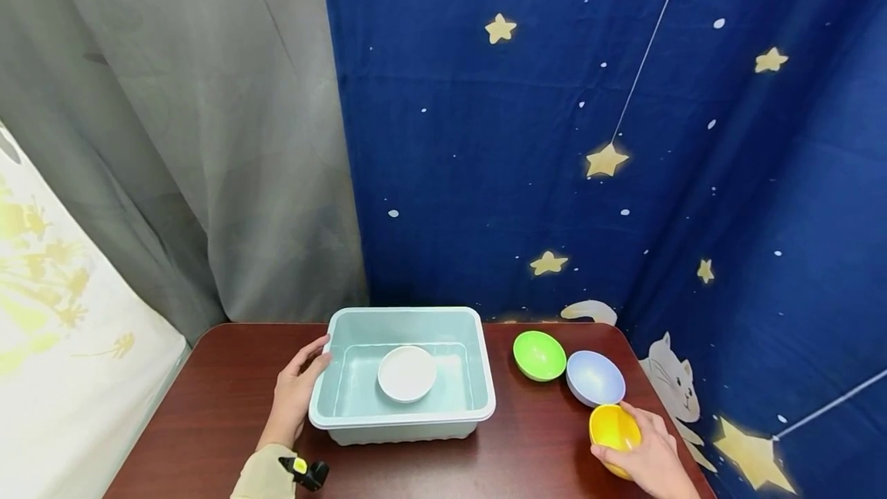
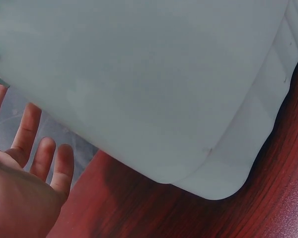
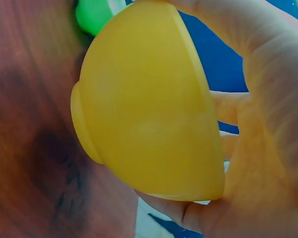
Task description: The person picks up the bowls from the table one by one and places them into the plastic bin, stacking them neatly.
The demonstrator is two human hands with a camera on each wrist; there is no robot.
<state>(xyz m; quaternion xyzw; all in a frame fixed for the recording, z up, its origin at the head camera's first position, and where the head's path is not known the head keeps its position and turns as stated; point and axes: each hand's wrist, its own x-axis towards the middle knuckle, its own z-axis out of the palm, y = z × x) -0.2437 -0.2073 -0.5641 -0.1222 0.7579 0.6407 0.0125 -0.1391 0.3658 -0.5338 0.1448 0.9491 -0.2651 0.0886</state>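
Observation:
A pale teal plastic tub [image 1: 481,364] stands on the dark red table [image 1: 208,414], with a white dish [image 1: 406,373] lying in it. My left hand [image 1: 296,387] rests flat against the tub's left wall [image 2: 154,99], fingers [image 2: 49,156] straight. At the table's right front corner my right hand [image 1: 640,449] grips a yellow bowl [image 1: 613,428] by its rim and tilts it off the table. In the right wrist view the yellow bowl [image 3: 149,109] fills the frame, with my fingers [image 3: 258,74] curled round its edge.
A green bowl [image 1: 539,355] and a pale blue bowl [image 1: 594,378] sit on the table between the tub and the yellow bowl. Blue star-print cloth hangs behind and to the right, a grey curtain at the back left. The table's edges are close.

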